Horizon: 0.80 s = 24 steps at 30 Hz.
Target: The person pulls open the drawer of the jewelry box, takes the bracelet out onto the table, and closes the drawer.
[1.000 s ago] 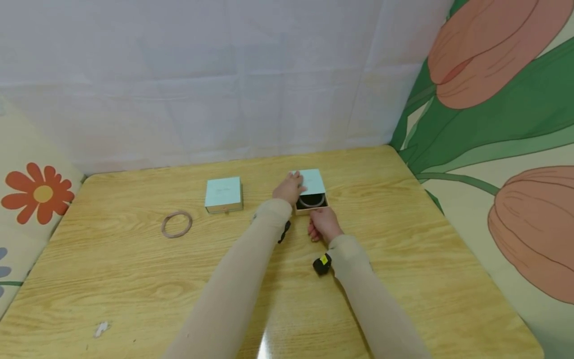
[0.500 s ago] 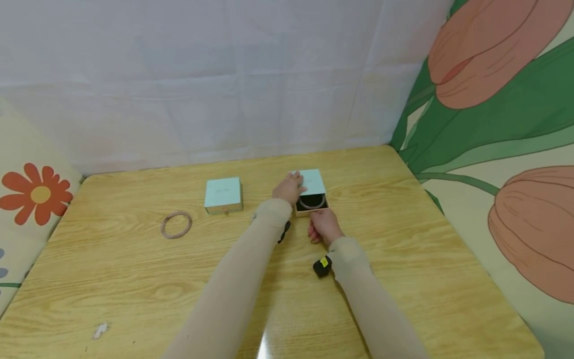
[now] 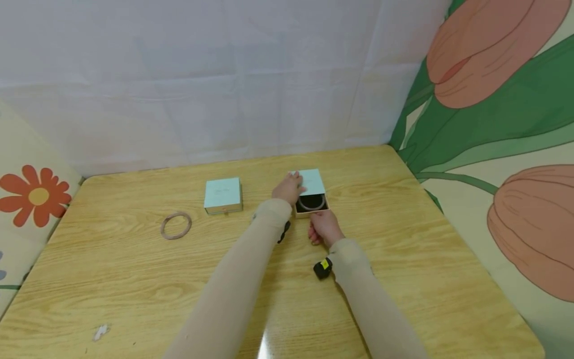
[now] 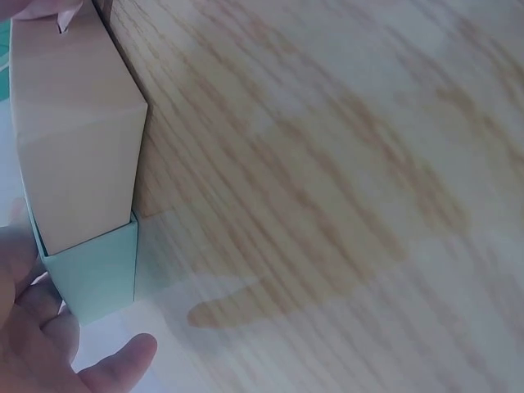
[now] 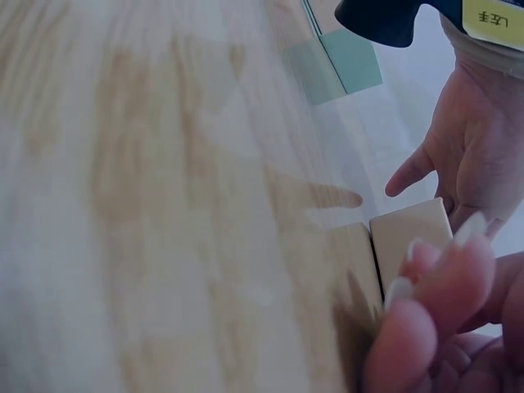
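Head view: the left hand (image 3: 287,188) holds the mint cover (image 3: 312,181) of a box, lying over its left edge. The right hand (image 3: 325,224) has its fingers curled at the front of the cream drawer (image 3: 302,215), which is partly out. 1 ring (image 3: 311,209) lies in the drawer's black inside, its far part hidden under the cover. To the left, a closed 2nd box (image 3: 222,192) stands on the wooden tabletop (image 3: 417,239); farther left lies a 2nd ring (image 3: 163,227). A white cloth (image 3: 215,89) hangs behind.

Left wrist view: the right hand, mostly cut off at the top, pinches a pull tab (image 4: 67,18) at a slot in the drawer's front. The left hand's fingers bend against the cover, with 1 digit stretched out over the tabletop.

Right wrist view: the right hand's fingertips sit close together before the drawer, hiding the pull tab. Beyond, the left hand reaches behind the drawer; a black device (image 5: 393,18) with a yellow label sits at its wrist.
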Motion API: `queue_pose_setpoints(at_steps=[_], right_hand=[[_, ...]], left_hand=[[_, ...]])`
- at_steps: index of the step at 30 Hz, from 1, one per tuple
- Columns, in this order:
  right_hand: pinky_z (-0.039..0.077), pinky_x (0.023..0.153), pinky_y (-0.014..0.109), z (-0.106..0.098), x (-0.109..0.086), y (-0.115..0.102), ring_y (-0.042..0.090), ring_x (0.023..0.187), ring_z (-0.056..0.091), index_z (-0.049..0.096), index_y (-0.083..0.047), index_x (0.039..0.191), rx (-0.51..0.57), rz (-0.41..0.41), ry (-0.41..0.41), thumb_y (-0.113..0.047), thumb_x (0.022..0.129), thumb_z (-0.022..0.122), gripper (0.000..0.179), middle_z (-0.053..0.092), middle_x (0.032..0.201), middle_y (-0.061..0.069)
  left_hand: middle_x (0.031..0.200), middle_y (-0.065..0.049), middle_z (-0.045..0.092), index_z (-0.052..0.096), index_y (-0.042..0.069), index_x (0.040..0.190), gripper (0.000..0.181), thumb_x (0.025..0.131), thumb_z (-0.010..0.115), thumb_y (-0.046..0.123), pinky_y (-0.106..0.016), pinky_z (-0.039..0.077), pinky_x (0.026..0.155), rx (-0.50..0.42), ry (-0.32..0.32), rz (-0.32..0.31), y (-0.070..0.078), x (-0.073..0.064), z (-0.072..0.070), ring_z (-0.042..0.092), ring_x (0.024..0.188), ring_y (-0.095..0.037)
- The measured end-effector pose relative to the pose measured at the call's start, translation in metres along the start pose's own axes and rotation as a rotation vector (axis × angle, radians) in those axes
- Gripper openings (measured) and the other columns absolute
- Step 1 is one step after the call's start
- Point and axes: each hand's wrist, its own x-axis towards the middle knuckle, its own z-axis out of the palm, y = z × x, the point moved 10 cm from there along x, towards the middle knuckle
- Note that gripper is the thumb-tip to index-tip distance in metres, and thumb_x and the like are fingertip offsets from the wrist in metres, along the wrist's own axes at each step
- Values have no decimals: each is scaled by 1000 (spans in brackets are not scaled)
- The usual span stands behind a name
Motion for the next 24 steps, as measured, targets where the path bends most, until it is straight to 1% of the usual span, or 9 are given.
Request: queue_pose_setpoints(at_steps=[5,8,12,24], right_hand=[[42,32,24,0,-2,3,10,33,44,51,2,68,8,7,2,-5,94,40,28,50,46,4],[43,33,24,0,-4,2,10,33,44,51,1,68,0,9,7,-6,94,40,29,51,46,4],[43,33,24,1,-5,1,10,33,44,52,1,68,-7,8,3,-6,94,40,30,51,47,4],[42,33,23,0,-6,4,9,32,43,52,2,70,-6,22,4,-7,94,40,28,50,46,4]], left_hand=[[161,-2,18,31,16,153,54,103,43,34,-36,25,115,7,-3,6,0,1,4,9,148,-18],[161,-2,18,34,15,152,53,103,43,33,-36,25,115,-4,9,14,-1,2,3,9,148,-19],[160,-1,18,35,16,151,52,103,43,33,-36,26,115,-11,21,7,-3,3,1,10,147,-18],[160,-1,18,35,16,151,52,103,44,33,-36,26,115,13,15,9,-2,4,2,10,147,-18]])
